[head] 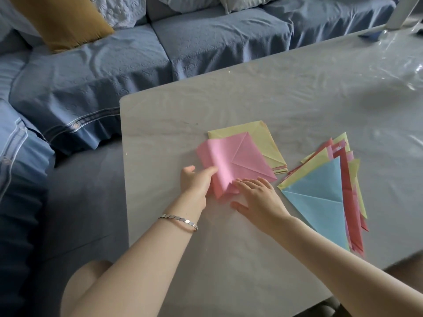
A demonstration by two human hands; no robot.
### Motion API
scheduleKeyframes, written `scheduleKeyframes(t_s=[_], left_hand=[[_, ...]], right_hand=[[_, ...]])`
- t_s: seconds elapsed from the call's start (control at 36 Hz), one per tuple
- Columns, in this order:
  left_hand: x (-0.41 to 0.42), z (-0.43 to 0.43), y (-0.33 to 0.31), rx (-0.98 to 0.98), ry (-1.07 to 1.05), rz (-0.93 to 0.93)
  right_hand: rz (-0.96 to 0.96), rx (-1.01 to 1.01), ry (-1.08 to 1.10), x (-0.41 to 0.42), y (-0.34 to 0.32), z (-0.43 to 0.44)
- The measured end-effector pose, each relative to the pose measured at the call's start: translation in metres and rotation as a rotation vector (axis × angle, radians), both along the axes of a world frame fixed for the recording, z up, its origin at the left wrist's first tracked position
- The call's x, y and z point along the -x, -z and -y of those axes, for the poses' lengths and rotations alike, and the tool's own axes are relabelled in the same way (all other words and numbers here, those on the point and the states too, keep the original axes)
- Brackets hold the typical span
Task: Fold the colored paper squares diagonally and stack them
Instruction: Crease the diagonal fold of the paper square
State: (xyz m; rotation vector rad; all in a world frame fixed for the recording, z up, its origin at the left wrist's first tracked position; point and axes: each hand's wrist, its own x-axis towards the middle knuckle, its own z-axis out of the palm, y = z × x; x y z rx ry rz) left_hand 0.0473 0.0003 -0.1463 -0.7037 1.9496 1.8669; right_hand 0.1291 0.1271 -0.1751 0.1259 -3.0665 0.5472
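**A:** Where is the pink sheet?

**B:** I see it overlapping the stack of unfolded squares on the table, its left side buckled.

**A:** Hands?

**B:** Left hand pinches the near-left edge. Right hand, fingers spread, presses the near corner. Folded triangles, blue uppermost, lie just right.

A creased pink square, buckled at its near-left edge, is laid over a yellow-topped pile; folded triangles, blue uppermost, are stacked just beside.
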Motion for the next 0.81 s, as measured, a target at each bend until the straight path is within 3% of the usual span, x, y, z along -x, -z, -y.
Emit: scheduleKeyframes(t_s=[0.06,0.19,0.39,0.61,0.69,0.81], left_hand=[[0.002,0.0,-0.001,-0.026,0.007,-0.004],[0.002,0.001,0.002,0.144,0.121,-0.093],[-0.009,0.011,0.004,0.217,0.206,-0.128],[-0.026,0.041,0.002,0.251,0.351,-0.135],[-0.024,0.05,0.005,0.238,0.324,-0.168],[-0.014,0.057,0.008,0.131,0.114,-0.116]], right_hand=[[-0.013,0.012,-0.002,0.0,0.0,0.0],[-0.019,-0.015,0.002,0.0,0.007,-0.001],[-0.227,0.003,0.048,-0.005,0.02,0.006],[-0.36,0.117,-0.096,-0.015,0.019,0.003],[-0.344,0.176,-0.218,-0.022,0.019,0.0],[-0.329,0.207,-0.324,-0.031,0.021,-0.003]])
